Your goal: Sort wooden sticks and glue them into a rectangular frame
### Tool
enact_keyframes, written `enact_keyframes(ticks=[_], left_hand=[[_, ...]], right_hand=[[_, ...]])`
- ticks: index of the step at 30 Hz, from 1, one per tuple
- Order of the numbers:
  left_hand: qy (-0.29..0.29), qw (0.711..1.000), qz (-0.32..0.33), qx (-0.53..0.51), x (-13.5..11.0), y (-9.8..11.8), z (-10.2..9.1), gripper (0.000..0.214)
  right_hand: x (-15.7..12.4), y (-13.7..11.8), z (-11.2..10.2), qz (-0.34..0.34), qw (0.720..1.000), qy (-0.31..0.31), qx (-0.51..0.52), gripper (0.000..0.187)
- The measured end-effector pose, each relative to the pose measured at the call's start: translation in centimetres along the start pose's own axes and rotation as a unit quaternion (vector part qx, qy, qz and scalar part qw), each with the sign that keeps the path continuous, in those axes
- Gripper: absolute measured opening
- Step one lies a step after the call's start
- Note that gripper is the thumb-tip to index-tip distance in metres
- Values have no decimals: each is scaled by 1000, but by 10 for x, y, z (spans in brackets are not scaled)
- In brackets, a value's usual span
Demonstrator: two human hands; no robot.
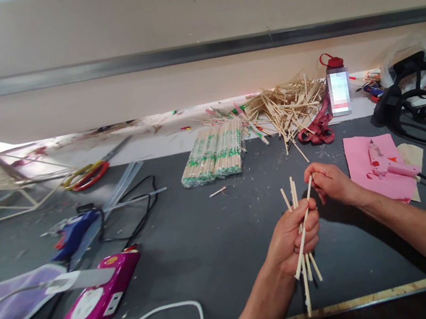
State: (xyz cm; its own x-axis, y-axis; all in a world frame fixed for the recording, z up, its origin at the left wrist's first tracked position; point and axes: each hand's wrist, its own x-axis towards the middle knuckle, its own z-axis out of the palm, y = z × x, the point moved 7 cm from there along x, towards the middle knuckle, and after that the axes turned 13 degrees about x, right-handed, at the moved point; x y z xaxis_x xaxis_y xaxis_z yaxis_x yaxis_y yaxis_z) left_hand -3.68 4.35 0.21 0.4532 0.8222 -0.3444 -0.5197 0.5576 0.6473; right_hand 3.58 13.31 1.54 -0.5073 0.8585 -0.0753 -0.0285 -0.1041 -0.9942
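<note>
Above the front part of the dark table, my left hand (295, 235) is closed round several pale wooden chopsticks (308, 295), which stick out above and below the fist at differing angles. One chopstick (305, 232) slants across the front of that fist. Its upper end is pinched between the thumb and fingers of my right hand (327, 182), while the left thumb lies near its middle. Beyond the hands is a pile of loose thin wooden sticks (289, 104). To its left lie clear-wrapped packs of chopsticks (214, 154) with green print.
A pink glue gun (391, 163) rests on a pink cloth (354, 158) at right, beside black straps (422, 99). A bottle with a red cap (335, 62) stands behind. Leftward are scissors (88, 175), clear glue sticks (123, 184), a magenta power strip (104, 292) and cables.
</note>
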Motion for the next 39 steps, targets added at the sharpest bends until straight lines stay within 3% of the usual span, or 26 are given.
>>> enact_keyframes(ticks=[5, 9, 12, 14, 17, 19, 21, 22, 24, 26, 27, 29, 32, 35, 39], left_hand=[[4, 1000, -20, -18, 1, -3, -3, 13], [-11, 1000, 5, -5, -7, 5, -3, 13], [-1, 1000, 18, -2, -13, 13, -9, 13], [22, 999, 23, -5, -13, 17, -16, 11], [54, 998, 22, -7, -10, 18, -25, 11], [59, 998, 17, -9, -8, 17, -28, 13], [54, 998, 19, -18, -7, 16, -28, 14], [47, 998, 21, -24, -7, 16, -27, 15], [30, 999, 26, -35, -8, 17, -24, 15], [10, 999, 29, -40, -10, 18, -21, 15], [1, 999, 31, -40, -10, 18, -19, 15], [-10, 999, 36, -35, -10, 19, -16, 16], [-3, 999, 45, -15, -7, 19, -15, 15], [32, 997, 66, 15, -5, 21, -18, 15], [82, 990, 89, 68, -3, 22, -20, 17]], right_hand=[[5, -7, -8, -20, 983, 28, -178, 15], [10, 4, -28, 37, 977, 81, -194, 18], [8, 14, -30, 68, 983, 37, -169, 21], [5, 14, -27, 47, 972, 5, -230, 20], [1, 11, -16, -24, 924, -44, -378, 15], [-3, 16, -6, -38, 894, -76, -441, 13], [-5, 21, 0, -36, 881, -90, -463, 14], [-6, 22, 2, -33, 887, -91, -452, 13], [-7, 21, 4, -8, 929, -88, -359, 12], [-9, 21, 5, 53, 978, -90, -181, 11], [-10, 21, 6, 86, 988, -93, -83, 11], [-12, 21, 12, 130, 984, -97, 77, 11], [-16, 21, 25, 150, 962, -116, 197, 20], [-20, 22, 38, 150, 950, -139, 235, 28], [-19, 25, 35, 133, 968, -80, 197, 29]])
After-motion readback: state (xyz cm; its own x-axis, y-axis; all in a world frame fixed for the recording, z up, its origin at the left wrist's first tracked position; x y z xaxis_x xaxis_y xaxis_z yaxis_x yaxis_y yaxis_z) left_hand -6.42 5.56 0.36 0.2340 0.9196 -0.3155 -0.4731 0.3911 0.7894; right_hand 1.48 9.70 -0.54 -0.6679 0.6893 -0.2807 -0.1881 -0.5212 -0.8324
